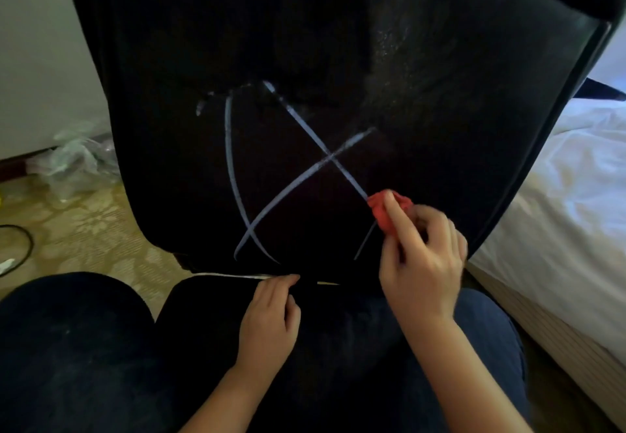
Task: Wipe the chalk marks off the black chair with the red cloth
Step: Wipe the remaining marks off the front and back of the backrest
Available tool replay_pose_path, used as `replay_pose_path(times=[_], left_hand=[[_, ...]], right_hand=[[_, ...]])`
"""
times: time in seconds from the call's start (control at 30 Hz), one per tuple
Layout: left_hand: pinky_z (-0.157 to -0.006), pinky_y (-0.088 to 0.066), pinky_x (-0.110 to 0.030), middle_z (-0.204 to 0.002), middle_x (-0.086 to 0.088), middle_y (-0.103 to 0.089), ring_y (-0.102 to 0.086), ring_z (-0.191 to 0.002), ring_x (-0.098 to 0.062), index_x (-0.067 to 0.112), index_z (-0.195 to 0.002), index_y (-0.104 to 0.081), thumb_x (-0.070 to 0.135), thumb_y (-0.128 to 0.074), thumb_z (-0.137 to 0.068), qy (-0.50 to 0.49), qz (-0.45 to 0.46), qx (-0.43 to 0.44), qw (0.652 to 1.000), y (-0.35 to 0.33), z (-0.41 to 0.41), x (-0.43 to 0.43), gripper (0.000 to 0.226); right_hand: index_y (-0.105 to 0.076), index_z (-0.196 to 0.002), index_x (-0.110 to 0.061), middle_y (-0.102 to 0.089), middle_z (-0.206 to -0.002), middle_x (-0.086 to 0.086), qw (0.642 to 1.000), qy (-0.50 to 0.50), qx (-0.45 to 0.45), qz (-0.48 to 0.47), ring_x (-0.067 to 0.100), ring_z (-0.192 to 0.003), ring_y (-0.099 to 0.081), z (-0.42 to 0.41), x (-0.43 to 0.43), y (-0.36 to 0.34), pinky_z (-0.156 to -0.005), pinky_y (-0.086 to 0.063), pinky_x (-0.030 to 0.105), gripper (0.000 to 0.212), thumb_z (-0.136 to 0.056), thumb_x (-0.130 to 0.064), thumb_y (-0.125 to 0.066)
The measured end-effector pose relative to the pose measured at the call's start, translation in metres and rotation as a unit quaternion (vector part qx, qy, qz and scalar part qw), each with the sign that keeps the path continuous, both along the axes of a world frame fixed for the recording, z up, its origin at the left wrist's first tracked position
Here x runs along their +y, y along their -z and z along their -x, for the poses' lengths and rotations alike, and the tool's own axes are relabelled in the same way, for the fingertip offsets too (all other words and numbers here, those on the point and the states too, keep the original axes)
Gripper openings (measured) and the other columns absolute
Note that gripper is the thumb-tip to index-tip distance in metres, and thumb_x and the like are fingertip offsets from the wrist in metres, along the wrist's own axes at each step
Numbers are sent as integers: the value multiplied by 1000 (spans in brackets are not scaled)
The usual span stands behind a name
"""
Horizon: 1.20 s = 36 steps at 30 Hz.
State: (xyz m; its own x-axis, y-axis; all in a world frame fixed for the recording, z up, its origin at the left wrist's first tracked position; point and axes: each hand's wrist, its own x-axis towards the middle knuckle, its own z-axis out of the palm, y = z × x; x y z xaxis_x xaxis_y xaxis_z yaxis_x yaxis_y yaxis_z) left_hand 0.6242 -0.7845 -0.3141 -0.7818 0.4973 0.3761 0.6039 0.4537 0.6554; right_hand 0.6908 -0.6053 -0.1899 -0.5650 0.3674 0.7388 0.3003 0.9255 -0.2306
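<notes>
The black chair fills the view, its flat black surface facing me. White chalk marks cross it: a large X, a long curved line at the left and smudges near the top. My right hand grips a small bunched red cloth and presses it against the chair at the lower right end of the X. My left hand rests on the chair's lower edge with its fingers loosely curled, holding nothing.
A bed with white sheets stands close on the right. Crumpled clear plastic bags lie on the patterned carpet at the left, near a black cable. My dark-trousered legs frame the bottom.
</notes>
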Motion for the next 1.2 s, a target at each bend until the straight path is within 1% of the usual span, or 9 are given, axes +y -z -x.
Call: replay_pose_path(times=[0.17, 0.27, 0.37, 0.53, 0.67, 0.8, 0.93, 1.07, 1.2], left_hand=[[-88, -49, -18, -107, 3, -63, -58, -103, -8, 10, -119, -63, 1, -64, -83, 37, 9, 20, 999, 1, 2, 4, 37], [-88, -53, -24, -108, 2, -64, -60, -104, -11, 10, -120, -62, 13, -48, -90, 64, 27, 33, 997, 1, -3, 6, 33], [-90, -52, -24, -110, 0, -66, -60, -105, -13, 9, -120, -64, 12, -49, -91, 71, 38, 37, 996, 2, -5, 6, 33], [-89, -48, -19, -109, 2, -66, -57, -104, -10, 10, -120, -64, -3, -73, -77, 59, 59, 37, 996, 4, -5, 1, 46], [-83, -57, -27, -109, 3, -63, -59, -103, -11, 12, -121, -61, 6, -61, -85, 86, 57, 55, 993, 4, -1, 3, 37], [-86, -57, -30, -111, 3, -63, -61, -107, -13, 11, -121, -62, 7, -60, -84, 97, 73, 57, 991, 8, -5, 0, 38], [-92, -54, -29, -113, 1, -65, -61, -108, -14, 8, -121, -64, -1, -68, -79, 84, 67, 62, 992, 3, -3, -1, 43], [-94, -54, -33, -116, -3, -64, -61, -109, -17, 5, -121, -65, -4, -69, -79, 65, 64, 72, 993, 2, -4, 2, 43], [-97, -52, -33, -119, -5, -64, -60, -112, -19, 4, -122, -65, -4, -68, -80, 68, 56, 76, 993, 1, -4, 2, 43]], right_hand=[[-71, -117, -12, -63, -96, 15, 999, 29, 14, 11, 28, -83, -58, -53, 21, 34, -80, -41, 39, 37, -84, -1, -59], [-70, -115, -4, -65, -97, 19, 995, 20, 97, -4, 32, -85, -59, -51, 29, 3, -84, -47, 35, 36, -85, 13, -62], [-69, -110, 1, -68, -101, 18, 984, 30, 178, -8, 33, -90, -61, -34, 46, -37, -93, -44, 25, 35, -80, 18, -62], [-72, -101, 3, -69, -101, 19, 992, 5, 130, -4, 29, -97, -61, -30, 53, -10, -96, -43, 27, 25, -82, 15, -60], [-73, -95, 3, -68, -97, 16, 996, -5, 83, 34, 27, -92, -61, -44, 36, 48, -89, -49, 30, 21, -83, 11, -59], [-72, -92, -4, -66, -96, 5, 995, -6, 13, 96, 17, -91, -58, -51, 17, 59, -83, -48, 21, 22, -80, 5, -57], [-70, -90, -1, -64, -97, 9, 990, 5, 79, 114, 21, -93, -58, -58, 23, 27, -89, -43, 17, 24, -75, 12, -58], [-63, -94, -1, -55, -95, 3, 966, 67, 182, 173, 14, -86, -52, -54, 44, -3, -74, -46, 25, 20, -80, 14, -60], [-65, -92, -4, -60, -97, 6, 975, 60, 135, 167, 20, -92, -55, -39, 21, 28, -79, -47, 33, 22, -75, 9, -62]])
